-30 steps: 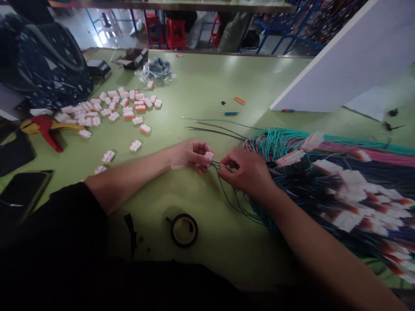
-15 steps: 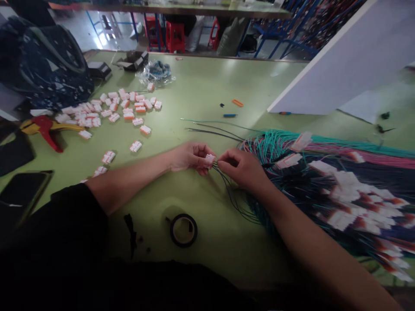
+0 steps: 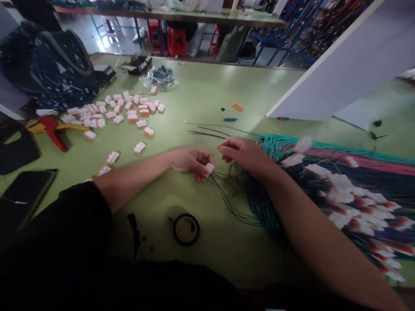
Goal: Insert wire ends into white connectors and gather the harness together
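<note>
Evidently the wiring of one piece is partway along. The left hand (image 3: 191, 160) has its fingers clamped on a small white connector (image 3: 210, 169), which sits at their tips, and several dark wires (image 3: 226, 199) already run out of it, drooping toward the right and nearer the body. How many of its slots are taken is too small to tell.

The right hand (image 3: 251, 156) is apart from that connector, its fingers bent with the tips close together, just beyond and to the right of the left fingers; whether they pinch a wire I cannot tell. Right by those tips, on the far side, a few loose wires (image 3: 207, 133) lie with their ends bare on the green surface (image 3: 201, 95), so these look like work not yet done.

To the right of the right fingers, a heap of white connectors (image 3: 343, 188) lies over a thick wire bundle (image 3: 270, 211); many of these seem to be wired already. Well to the left of the left fingers and farther off, a scatter of loose connectors (image 3: 97, 113) shows no wires that I can make out, so a good number appear to be left.
</note>
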Tool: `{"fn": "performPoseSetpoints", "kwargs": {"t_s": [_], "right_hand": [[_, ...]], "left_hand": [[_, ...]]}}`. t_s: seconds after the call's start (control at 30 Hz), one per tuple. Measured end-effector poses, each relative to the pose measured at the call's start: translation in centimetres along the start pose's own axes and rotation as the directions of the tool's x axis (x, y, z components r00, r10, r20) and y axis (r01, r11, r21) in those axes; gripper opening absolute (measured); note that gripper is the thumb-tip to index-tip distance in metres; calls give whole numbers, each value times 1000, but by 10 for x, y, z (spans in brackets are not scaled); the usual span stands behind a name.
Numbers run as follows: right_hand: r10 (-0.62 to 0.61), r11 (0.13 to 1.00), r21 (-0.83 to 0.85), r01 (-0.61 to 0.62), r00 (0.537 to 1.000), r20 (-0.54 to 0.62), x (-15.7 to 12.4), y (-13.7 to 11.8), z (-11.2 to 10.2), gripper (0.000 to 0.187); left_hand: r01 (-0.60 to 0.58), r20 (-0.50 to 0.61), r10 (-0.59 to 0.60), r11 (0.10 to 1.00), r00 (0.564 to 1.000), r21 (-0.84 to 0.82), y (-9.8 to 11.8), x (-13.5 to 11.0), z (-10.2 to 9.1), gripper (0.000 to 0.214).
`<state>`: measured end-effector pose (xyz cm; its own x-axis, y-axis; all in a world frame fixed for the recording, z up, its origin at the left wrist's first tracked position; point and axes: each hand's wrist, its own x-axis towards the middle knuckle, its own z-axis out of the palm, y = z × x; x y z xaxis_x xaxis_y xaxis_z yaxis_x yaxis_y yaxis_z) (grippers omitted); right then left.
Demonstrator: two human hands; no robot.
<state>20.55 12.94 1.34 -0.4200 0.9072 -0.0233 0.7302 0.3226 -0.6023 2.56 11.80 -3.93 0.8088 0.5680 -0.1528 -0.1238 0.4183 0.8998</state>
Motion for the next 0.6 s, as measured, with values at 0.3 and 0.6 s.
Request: {"fn": "performPoseSetpoints", "kwargs": {"t_s": [0.3, 0.6], "right_hand": [[-51, 656, -751, 74, 997, 53, 80, -13, 29, 35], [-49, 837, -548, -7, 995, -89, 83, 16, 17, 28]], "left_hand": [[49, 132, -61, 995, 989, 91, 2, 1, -3, 42], [4, 109, -4, 1000, 994, 7, -2, 1, -5, 42]]}}
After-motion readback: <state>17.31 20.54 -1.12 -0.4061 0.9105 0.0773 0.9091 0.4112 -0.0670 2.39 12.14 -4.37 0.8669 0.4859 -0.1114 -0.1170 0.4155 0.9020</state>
